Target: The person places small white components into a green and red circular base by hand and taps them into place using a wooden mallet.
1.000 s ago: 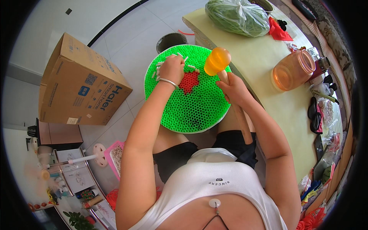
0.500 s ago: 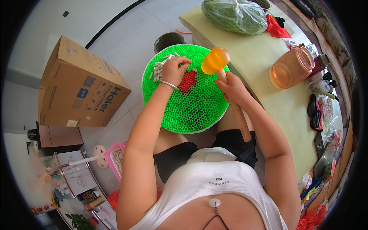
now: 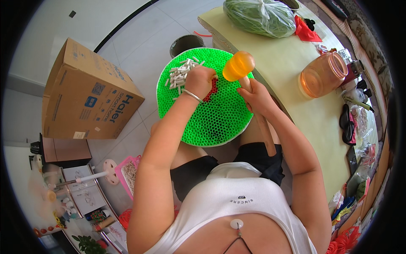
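Observation:
A round green honeycomb disc point(image 3: 211, 125) made of short tubes rests across my lap. My left hand point(image 3: 199, 81) is closed over its upper middle, with the fingertips at the edge of a patch of red tubes point(image 3: 213, 89) that the hand partly covers. Whatever it pinches is too hidden to make out. Several short white sticks point(image 3: 179, 76) lie loose on the disc, left of that hand. My right hand point(image 3: 257, 97) grips the wooden handle of a mallet point(image 3: 238, 67), whose amber head stands over the disc's right edge.
A pale table point(image 3: 287, 63) runs along my right, bearing a bag of greens point(image 3: 261, 19) and a jar of pinkish liquid point(image 3: 317, 76). A large cardboard box point(image 3: 91, 93) stands at left. Behind the disc is a dark bin point(image 3: 186, 42); a pink basket point(image 3: 128, 173) sits beside my left leg.
My left hand has moved right and slightly down, its fingers now closed over the red patch and more white sticks uncovered. The mallet has hardly moved.

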A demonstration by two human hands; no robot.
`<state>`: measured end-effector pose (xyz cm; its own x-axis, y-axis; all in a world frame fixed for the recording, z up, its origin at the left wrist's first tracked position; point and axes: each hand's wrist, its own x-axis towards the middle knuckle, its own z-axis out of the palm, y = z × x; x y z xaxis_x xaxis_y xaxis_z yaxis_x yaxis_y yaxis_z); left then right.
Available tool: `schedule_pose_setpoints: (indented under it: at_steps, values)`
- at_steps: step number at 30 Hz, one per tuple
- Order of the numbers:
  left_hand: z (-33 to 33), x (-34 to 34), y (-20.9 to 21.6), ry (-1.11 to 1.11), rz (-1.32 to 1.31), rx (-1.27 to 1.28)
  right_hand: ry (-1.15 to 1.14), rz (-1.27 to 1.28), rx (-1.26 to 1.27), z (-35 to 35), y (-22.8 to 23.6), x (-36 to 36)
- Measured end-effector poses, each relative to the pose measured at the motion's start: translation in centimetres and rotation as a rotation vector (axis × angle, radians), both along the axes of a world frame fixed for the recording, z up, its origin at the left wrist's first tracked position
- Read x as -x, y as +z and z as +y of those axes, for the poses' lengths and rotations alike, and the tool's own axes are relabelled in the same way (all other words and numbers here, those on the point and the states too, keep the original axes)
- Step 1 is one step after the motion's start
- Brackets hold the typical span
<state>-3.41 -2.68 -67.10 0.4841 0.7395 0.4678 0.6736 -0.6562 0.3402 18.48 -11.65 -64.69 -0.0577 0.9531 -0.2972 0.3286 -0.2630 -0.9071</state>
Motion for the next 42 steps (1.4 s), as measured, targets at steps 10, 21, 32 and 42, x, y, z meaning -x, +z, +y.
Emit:
schedule_pose_setpoints:
  at_steps: [10,21,32,42]
  values:
    - [0.2,4.4,3.2,0.198,-0.228,0.260,0.082,-0.022,-0.201,0.7,6.7,3.7]
    - [1.1,3.9,0.8,0.142,0.311,-0.111,0.052,-0.201,-0.017,1.2,1.5,2.0]
    - [0.9,3.4,0.9,0.051,0.195,-0.107,-0.019,0.016,-0.016,-0.3,-0.2,0.5]
    - [-0.9,-0.4,0.2,-0.012,-0.133,0.051,-0.045,0.126,-0.005,0.1,-0.9,0.0]
